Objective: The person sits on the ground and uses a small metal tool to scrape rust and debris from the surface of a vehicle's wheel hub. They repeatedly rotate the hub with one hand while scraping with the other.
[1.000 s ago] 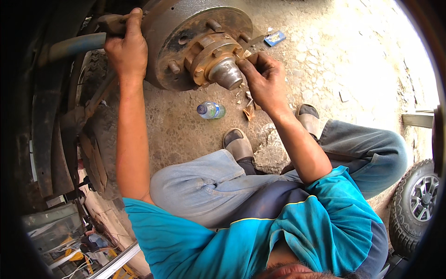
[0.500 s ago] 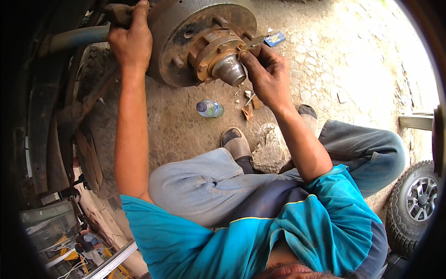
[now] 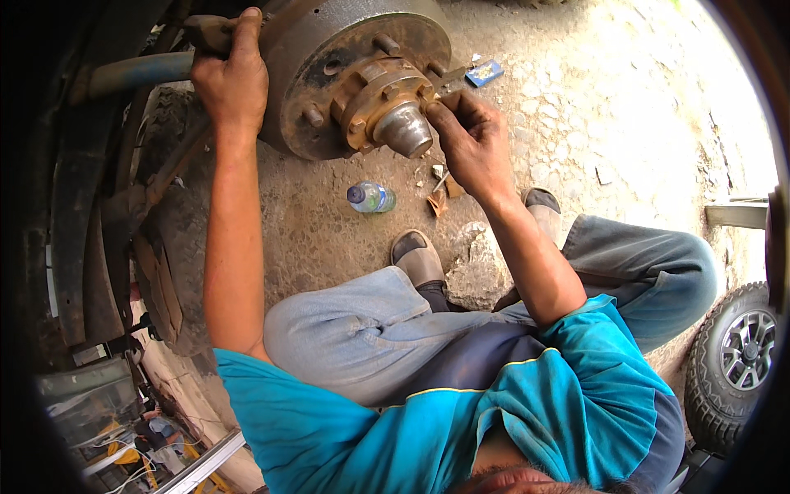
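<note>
We judge the rusty brake drum before us heavy and stiff, best held by its outer rim, where our left hand curls, grip partly hidden, while our right hand pinches something unclear beside the hub flange.

We've 1 L hand + 1 R hand, i.e. 2 hands. Also 1 drum & 1 hub. We see 3 wheel studs and min. 3 bolt heads; can't tell if more are hidden. On the ground, away from its R edge, we count 1 plastic btl., 1 blue pkt., 1 big rock, approx. 2 brown scraps. Shoes: 2. Nr. the ground's R edge: 1 tyred wheel, 1 pale beam. Lastly, we've 1 blue-ish pipe, L.
</note>
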`<state>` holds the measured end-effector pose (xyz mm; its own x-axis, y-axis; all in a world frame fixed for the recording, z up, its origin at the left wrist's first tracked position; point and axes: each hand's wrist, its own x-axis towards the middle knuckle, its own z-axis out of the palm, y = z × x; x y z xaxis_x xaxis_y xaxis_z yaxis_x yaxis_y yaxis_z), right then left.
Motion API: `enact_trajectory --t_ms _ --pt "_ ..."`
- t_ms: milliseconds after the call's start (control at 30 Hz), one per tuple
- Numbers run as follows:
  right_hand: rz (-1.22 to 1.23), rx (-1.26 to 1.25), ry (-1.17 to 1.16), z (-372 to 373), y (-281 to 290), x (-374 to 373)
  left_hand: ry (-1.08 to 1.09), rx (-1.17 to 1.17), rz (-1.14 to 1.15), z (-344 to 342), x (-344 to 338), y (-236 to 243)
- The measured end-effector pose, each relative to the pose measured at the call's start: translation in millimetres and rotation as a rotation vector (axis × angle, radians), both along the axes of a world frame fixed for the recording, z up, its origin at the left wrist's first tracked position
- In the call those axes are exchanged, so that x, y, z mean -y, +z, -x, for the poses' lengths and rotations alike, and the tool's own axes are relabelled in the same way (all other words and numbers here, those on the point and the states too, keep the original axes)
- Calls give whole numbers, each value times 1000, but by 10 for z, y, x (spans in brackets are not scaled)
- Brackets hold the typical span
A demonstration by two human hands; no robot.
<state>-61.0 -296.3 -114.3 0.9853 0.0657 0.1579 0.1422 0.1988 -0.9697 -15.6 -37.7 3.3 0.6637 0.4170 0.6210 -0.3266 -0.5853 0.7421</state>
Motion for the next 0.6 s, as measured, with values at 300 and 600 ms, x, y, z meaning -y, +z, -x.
enact_trajectory --t_ms 300,600 --pt "1 45 -16 -1 -118 -45 -9 -32 -5 90 130 41" --pt "91 115 -69 -18 -271 -48 -26 13 -17 72 162 48"
